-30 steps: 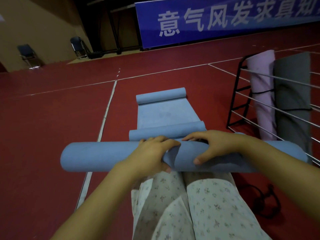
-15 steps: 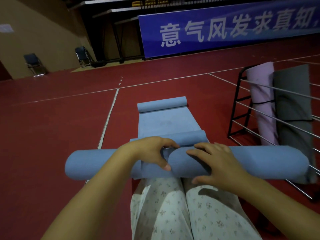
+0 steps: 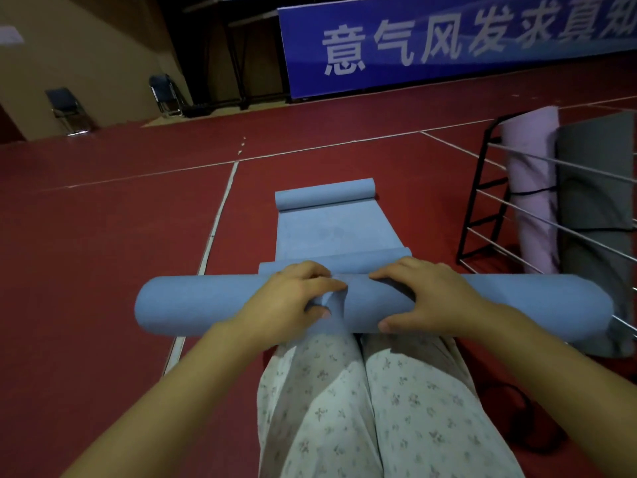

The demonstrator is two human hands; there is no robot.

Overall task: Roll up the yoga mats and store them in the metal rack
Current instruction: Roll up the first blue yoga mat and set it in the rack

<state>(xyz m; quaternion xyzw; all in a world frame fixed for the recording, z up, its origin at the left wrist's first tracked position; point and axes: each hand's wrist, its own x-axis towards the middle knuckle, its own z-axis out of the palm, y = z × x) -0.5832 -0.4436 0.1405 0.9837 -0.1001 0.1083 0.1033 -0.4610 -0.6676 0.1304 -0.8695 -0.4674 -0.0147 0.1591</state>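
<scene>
A rolled blue yoga mat [image 3: 193, 305] lies crosswise above my knees, held off the floor. My left hand [image 3: 289, 298] grips it near the middle, fingers curled over the top and the thumb tucked into a crease of the outer flap. My right hand [image 3: 431, 298] grips the roll just to the right, fingers over the top, thumb underneath. A second blue mat [image 3: 331, 232] lies on the floor ahead, partly unrolled, curled at both ends. The metal rack [image 3: 482, 208] stands at the right with a pink rolled mat [image 3: 532, 188] and a grey mat [image 3: 596, 188] in it.
Red sports floor with white lines [image 3: 217, 222] stretches all around. Black straps [image 3: 517, 408] lie on the floor at my right foot. Two folding chairs [image 3: 69, 110] stand by the far wall, and a blue banner [image 3: 448, 43] hangs at the back.
The roll has turned in my hands and my right hand shifted up onto its top. My left thumb has dug into the flap's crease. The view tilted up slightly.
</scene>
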